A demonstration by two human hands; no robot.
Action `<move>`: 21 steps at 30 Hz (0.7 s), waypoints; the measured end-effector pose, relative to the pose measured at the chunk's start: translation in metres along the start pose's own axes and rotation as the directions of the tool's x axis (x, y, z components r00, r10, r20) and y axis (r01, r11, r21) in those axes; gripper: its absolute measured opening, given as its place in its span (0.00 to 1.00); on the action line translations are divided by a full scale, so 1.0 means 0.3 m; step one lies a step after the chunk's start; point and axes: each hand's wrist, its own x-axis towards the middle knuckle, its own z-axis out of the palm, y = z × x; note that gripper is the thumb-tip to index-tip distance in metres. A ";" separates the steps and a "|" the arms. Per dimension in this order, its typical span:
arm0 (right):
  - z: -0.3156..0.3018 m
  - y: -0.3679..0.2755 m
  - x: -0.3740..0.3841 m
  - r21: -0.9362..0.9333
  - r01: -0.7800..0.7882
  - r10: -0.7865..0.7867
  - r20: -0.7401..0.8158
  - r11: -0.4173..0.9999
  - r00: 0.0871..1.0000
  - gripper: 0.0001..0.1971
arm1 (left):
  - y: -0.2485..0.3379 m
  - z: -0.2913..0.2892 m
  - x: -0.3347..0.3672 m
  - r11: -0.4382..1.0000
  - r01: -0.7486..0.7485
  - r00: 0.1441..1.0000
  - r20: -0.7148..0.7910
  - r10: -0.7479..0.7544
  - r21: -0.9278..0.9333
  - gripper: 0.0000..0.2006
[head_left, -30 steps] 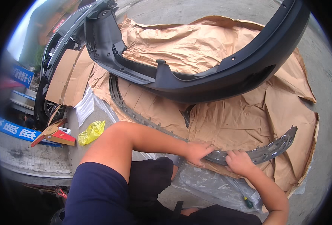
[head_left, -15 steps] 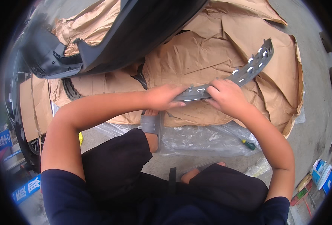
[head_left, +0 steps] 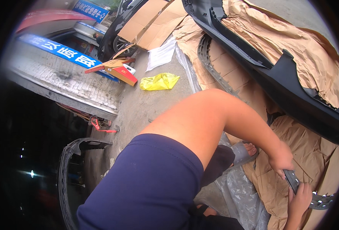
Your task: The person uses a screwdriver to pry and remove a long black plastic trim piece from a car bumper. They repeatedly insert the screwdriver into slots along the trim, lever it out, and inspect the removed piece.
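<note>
At the lower right, a curved dark grey plastic trim strip (head_left: 290, 179) with small white marks along it is held over crumpled brown paper (head_left: 322, 143). My left hand (head_left: 282, 158) is closed on its upper end. A short way along, my right hand (head_left: 300, 197) grips it with the fingers against its side. Beyond my right hand the strip's far end curves off at the picture's rim. A large black car bumper (head_left: 267, 82) lies on the paper above my hands. Beside the bumper rests another curved dark strip (head_left: 207, 63).
Clear plastic sheeting (head_left: 236, 191) edges the paper near my feet. On the concrete to the left are a yellow plastic bag (head_left: 160, 81), a white sheet (head_left: 161, 57) and a red-orange box (head_left: 121, 73). A black curved part (head_left: 64, 172) stands at the lower left, below a blue sign board (head_left: 58, 50).
The view has swung to the left, so my hands and the strip now appear at the lower right. Both hands keep their hold on the strip.
</note>
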 end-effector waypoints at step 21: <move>-0.519 -0.152 -0.013 0.368 0.237 0.019 -0.574 0.899 0.819 0.19 | 0.107 -0.387 -0.076 0.953 0.103 0.975 0.217 -0.041 -0.284 0.25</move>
